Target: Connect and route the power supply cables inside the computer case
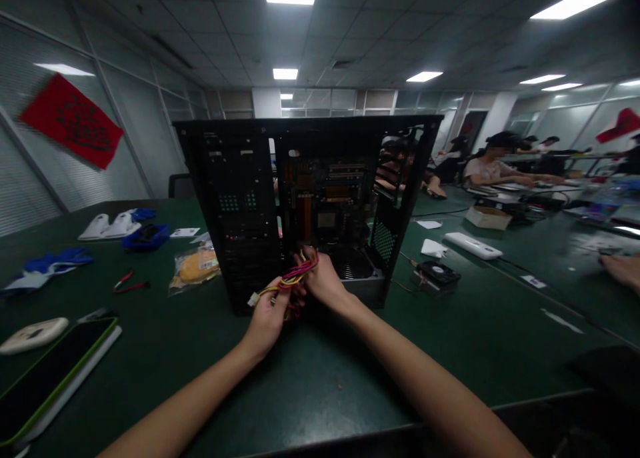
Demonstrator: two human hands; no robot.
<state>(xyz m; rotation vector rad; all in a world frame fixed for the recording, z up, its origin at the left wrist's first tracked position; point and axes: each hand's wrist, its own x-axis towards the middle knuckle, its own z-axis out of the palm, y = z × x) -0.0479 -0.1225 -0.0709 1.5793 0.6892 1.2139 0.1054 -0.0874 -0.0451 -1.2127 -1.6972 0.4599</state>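
A black computer case (240, 211) stands upright on the green table with its side open towards me. Inside it I see a motherboard (327, 201) and, low at the right, a power supply (353, 265) with a round fan grille. In front of the case, a bundle of yellow, red and pink power cables (296, 273) runs between my hands. My left hand (267, 321) is closed on the cables near a white connector (253, 299). My right hand (323, 278) grips the bundle further up, its fingertips partly hidden behind the cables.
Left lie a phone (50, 378), a blue tray (146, 237), a bagged yellow item (197, 266) and red-handled pliers (127, 282). Right are a black fan (438, 273), a white power strip (473, 245) and a cardboard box (489, 217). Other people sit across the table and at the right.
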